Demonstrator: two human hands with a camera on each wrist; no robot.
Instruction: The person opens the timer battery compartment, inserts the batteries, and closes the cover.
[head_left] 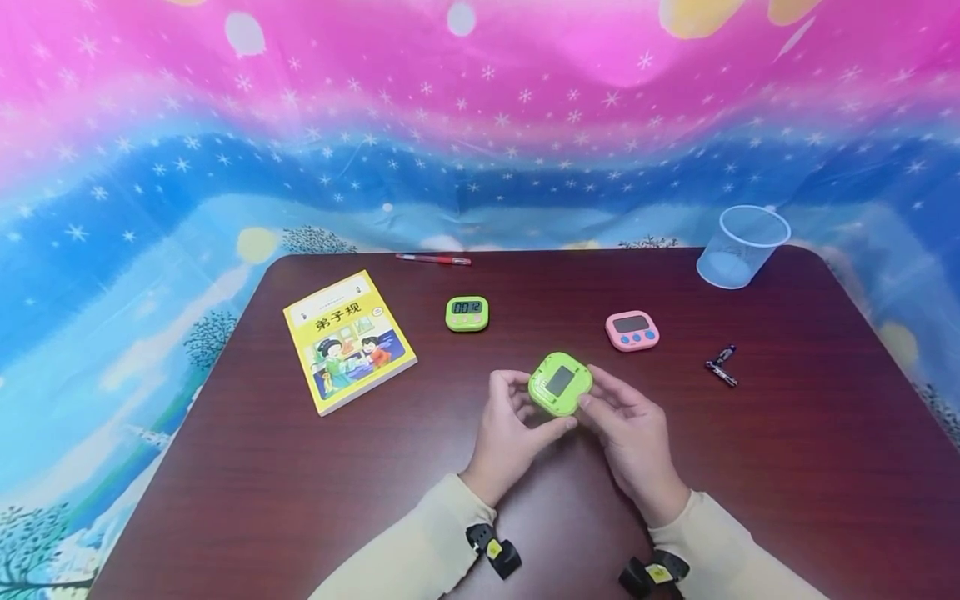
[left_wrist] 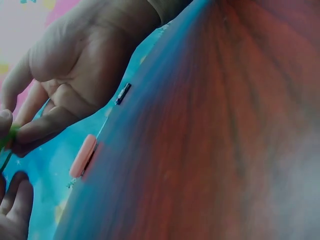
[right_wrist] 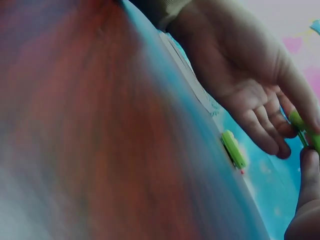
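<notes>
A light-green timer [head_left: 560, 383] is held above the table with its grey rectangular panel facing up. My left hand [head_left: 510, 425] grips its left edge, fingers behind and thumb along the lower side. On the other side, my right hand [head_left: 633, 433] pinches the right edge between thumb and fingers. Both wrist views show only a sliver of this timer at the frame edge. Beyond the hands lies a second green timer [head_left: 467, 314] with digits on its display. To the right, a pink timer [head_left: 632, 331] with blue buttons lies near two small batteries [head_left: 722, 367].
A yellow book [head_left: 349, 342] lies at the left of the dark wooden table [head_left: 337, 500]. Near the back edge is a red pen [head_left: 433, 260]. A clear bluish bin [head_left: 738, 250] stands at the back right corner. Patterned cloth [head_left: 480, 125] hangs behind the table.
</notes>
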